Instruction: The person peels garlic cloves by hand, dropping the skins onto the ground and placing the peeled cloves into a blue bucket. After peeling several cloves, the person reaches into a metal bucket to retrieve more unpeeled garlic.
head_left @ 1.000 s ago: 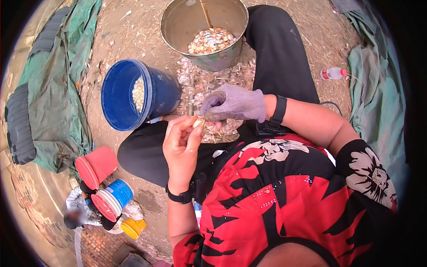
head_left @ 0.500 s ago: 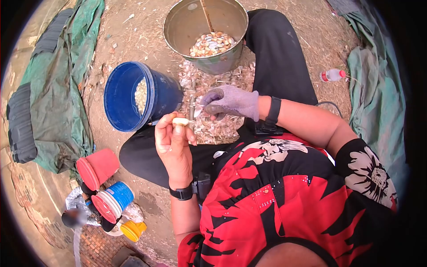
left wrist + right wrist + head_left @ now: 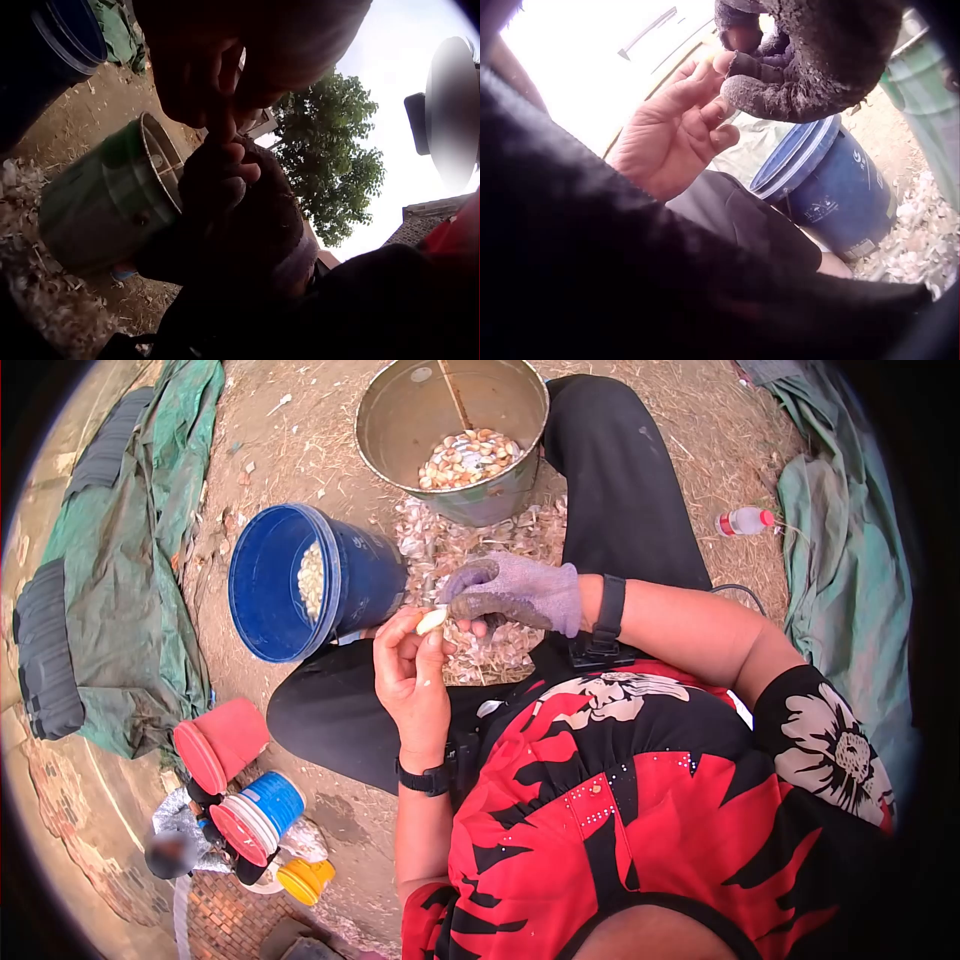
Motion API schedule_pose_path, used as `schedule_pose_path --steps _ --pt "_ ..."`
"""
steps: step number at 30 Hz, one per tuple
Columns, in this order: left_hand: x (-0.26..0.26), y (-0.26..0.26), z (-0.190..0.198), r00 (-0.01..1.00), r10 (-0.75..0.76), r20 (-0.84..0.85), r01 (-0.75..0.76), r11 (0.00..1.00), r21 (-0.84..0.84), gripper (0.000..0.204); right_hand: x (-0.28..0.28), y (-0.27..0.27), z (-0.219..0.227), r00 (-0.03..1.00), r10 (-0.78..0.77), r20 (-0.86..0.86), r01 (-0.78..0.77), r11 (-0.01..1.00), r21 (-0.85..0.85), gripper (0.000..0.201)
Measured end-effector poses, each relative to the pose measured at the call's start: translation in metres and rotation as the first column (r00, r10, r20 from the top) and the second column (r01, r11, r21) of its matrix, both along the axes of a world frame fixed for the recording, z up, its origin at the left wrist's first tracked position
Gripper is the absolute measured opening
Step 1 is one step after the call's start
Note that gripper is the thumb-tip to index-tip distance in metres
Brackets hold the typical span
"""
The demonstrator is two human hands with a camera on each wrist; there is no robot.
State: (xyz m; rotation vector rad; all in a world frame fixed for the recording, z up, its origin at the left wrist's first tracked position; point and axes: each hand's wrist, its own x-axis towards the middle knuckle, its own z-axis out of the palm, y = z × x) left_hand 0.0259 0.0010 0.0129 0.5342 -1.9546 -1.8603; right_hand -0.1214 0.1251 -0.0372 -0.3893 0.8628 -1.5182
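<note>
Left hand (image 3: 415,670) is pinching a garlic clove (image 3: 431,621), long axis pointing w/ tip toward gloved right hand (image 3: 515,593). Right hand's fingers are curling, touching clove; grip unclear.

Bucket (image 3: 300,585) left of the hands, metal pail (image 3: 455,435) behind them, peel heap (image 3: 470,550) between, cups (image 3: 235,780) at the near left.

The blue bucket (image 3: 300,580) and metal pail (image 3: 455,435) hem the hands ahead; husk-strewn ground (image 3: 470,545) lies open between.
</note>
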Motion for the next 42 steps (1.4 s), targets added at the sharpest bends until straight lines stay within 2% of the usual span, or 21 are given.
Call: schedule_pose_path --steps 2,6,8,9,11,12,15,16,18,22,24,25,27,29,31,32,35,36,37,39,42 --pt "0.002 -0.004 -0.007 0.993 0.033 0.112 -0.025 0.997 -0.077 0.028 0.0 0.002 0.002 0.995 -0.094 0.041 0.095 0.995 -0.019 0.027" --pt "0.001 -0.005 -0.01 0.972 0.038 0.232 -0.017 0.996 -0.093 0.029 -0.001 0.0 -0.011 0.993 -0.111 0.05 0.116 0.987 -0.111 0.028" --pt "0.001 -0.005 -0.01 0.963 -0.058 0.263 0.049 0.998 0.041 0.031 -0.002 0.0 -0.014 0.979 -0.123 -0.162 0.1 0.985 -0.141 0.03" --pt "0.0 -0.004 -0.01 0.963 -0.057 0.262 0.048 0.998 0.041 0.031 0.0 0.0 -0.014 0.979 -0.122 -0.162 0.099 0.985 -0.141 0.03" --pt "0.0 -0.004 -0.009 0.969 -0.056 0.242 -0.024 0.949 0.316 0.035 0.005 -0.002 -0.01 0.788 -0.166 -0.593 0.123 0.986 -0.113 0.031" --pt "0.0 -0.004 -0.01 0.969 -0.053 0.239 -0.025 0.949 0.313 0.035 0.009 -0.005 -0.009 0.674 -0.201 -0.711 0.14 0.98 -0.144 0.023" --pt "0.001 -0.007 -0.015 0.964 -0.104 0.245 0.021 0.948 0.317 0.041 0.01 -0.005 -0.003 0.702 -0.154 -0.695 0.088 0.988 -0.131 0.026" --pt "0.002 -0.009 -0.015 0.971 -0.126 0.201 0.034 0.913 0.406 0.042 0.01 -0.004 0.0 0.701 -0.156 -0.696 0.087 0.987 -0.134 0.026" --pt "0.003 -0.01 -0.012 0.978 -0.141 0.154 0.049 0.872 0.488 0.044 0.01 -0.001 0.006 0.959 -0.015 -0.283 0.015 1.0 -0.001 0.026" --pt "0.008 -0.007 -0.011 0.985 -0.17 0.042 0.11 0.786 0.609 0.043 0.007 0.004 0.011 0.977 -0.015 -0.211 -0.012 0.992 -0.127 0.028" --pt "0.012 -0.011 -0.015 0.986 -0.168 0.008 0.126 0.769 0.626 0.043 0.006 0.01 0.02 0.994 0.106 -0.014 -0.106 0.985 -0.133 0.031" --pt "0.014 -0.016 -0.017 0.989 -0.147 -0.005 0.115 0.751 0.65 0.043 0.006 0.012 0.02 0.994 0.107 -0.016 -0.109 0.985 -0.134 0.031" --pt "0.017 -0.017 -0.015 0.992 -0.125 -0.017 0.104 0.732 0.673 0.044 0.007 0.014 0.019 0.919 0.181 0.35 -0.063 0.945 -0.321 0.031" --pt "0.019 -0.011 -0.003 0.994 -0.101 -0.036 0.103 0.807 0.582 0.044 0.001 0.01 0.006 0.908 0.158 0.388 -0.034 0.951 -0.307 0.033" --pt "0.022 -0.013 0.003 0.996 -0.087 -0.012 0.079 0.829 0.553 0.041 -0.007 0.005 -0.003 0.994 -0.066 -0.085 0.07 0.996 0.049 0.033" --pt "0.023 -0.013 0.004 0.993 -0.112 0.047 0.082 0.906 0.414 0.04 -0.012 0.002 -0.025 0.943 -0.044 -0.328 0.046 0.999 -0.002 0.028" --pt "0.021 -0.008 0.005 0.982 -0.088 0.165 0.067 0.989 0.132 0.037 -0.001 0.003 -0.009 0.879 -0.116 -0.463 0.131 0.991 -0.001 0.029" --pt "0.021 -0.006 0.004 0.976 -0.041 0.214 0.044 0.999 -0.01 0.036 0.003 0.003 -0.005 0.955 -0.089 -0.282 0.103 0.994 0.032 0.029" --pt "0.021 -0.006 0.003 0.976 -0.041 0.216 0.044 0.999 -0.008 0.036 0.004 0.003 -0.001 0.956 -0.09 -0.28 0.103 0.994 0.034 0.029" --pt "0.021 -0.006 0.002 0.949 -0.005 0.314 0.132 0.914 -0.384 0.033 0.006 0.003 0.008 0.943 -0.005 -0.332 0.024 0.998 0.051 0.031" --pt "0.017 -0.001 0.007 0.933 0.023 0.36 0.182 0.831 -0.525 0.031 0.009 0.001 0.004 0.926 -0.018 -0.376 0.037 0.998 0.044 0.03"
